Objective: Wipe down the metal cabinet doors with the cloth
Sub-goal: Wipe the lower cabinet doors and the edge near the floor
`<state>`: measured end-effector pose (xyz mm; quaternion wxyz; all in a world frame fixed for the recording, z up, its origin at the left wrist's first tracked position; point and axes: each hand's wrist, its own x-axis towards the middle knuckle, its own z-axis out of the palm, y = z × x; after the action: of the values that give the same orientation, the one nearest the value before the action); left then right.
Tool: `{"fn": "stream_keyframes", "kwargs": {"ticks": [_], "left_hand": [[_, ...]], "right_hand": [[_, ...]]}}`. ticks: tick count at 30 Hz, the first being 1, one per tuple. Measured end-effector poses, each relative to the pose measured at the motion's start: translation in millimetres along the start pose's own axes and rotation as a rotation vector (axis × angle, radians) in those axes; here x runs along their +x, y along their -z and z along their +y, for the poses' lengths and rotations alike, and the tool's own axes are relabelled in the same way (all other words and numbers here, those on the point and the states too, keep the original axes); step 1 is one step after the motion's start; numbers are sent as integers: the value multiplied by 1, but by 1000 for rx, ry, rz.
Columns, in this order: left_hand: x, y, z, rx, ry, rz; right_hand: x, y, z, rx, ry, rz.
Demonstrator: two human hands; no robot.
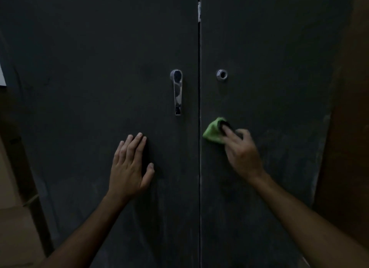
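Two dark grey metal cabinet doors fill the view, the left door (89, 68) and the right door (279, 58), split by a vertical seam. My left hand (129, 164) lies flat on the left door below the handle, fingers straight. My right hand (241, 150) presses a bunched green cloth (212, 133) against the right door, just right of the seam and below the lock; its fingers extend over the cloth. Faint dusty streaks show on the lower parts of both doors.
A chrome lever handle (177, 92) hangs on the left door near the seam. A round chrome lock (221, 74) sits on the right door. Brown surfaces flank the cabinet on the left (14, 217) and right (351, 148).
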<state>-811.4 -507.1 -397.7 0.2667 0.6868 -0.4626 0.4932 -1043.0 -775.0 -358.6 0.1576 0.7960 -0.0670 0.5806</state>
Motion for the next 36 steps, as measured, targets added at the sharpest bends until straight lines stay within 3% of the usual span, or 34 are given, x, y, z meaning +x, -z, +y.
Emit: {"fn": "stream_keyframes", "kwargs": {"ticks": [3,8,11,14,15,18,20,23,26,31,33,36], "left_hand": [[10,-5,30,-71,0,5],[41,-29,89,-174,-229,-157],[56,-41,104,-176,-228,-206],[56,-51,103,-98,-246,-196],[54,-53,101,-73,-261,-183],[54,-60,96,-13,-288,-147],[54,-63,96,18,-287,-134],[53,-67,97,53,-281,-114],[51,-72,97,86,-284,-94],[52,-76,97,130,-288,-51],[51,-77,98,145,-282,-51],[50,-78,99,163,-275,-49]], "right_hand": [[3,-13,-17,47,-168,57],[-53,1,-6,18,149,-194],[-21,23,29,-47,-72,-47],[13,12,11,10,-282,120],[9,6,1,50,-243,98],[-41,3,-5,109,101,-183],[-54,22,23,114,163,-262],[-25,36,64,161,-110,-115],[2,26,58,199,-327,-8],[-63,20,50,118,112,-283],[-61,35,80,99,2,-217],[-14,44,107,70,-389,17]]}}
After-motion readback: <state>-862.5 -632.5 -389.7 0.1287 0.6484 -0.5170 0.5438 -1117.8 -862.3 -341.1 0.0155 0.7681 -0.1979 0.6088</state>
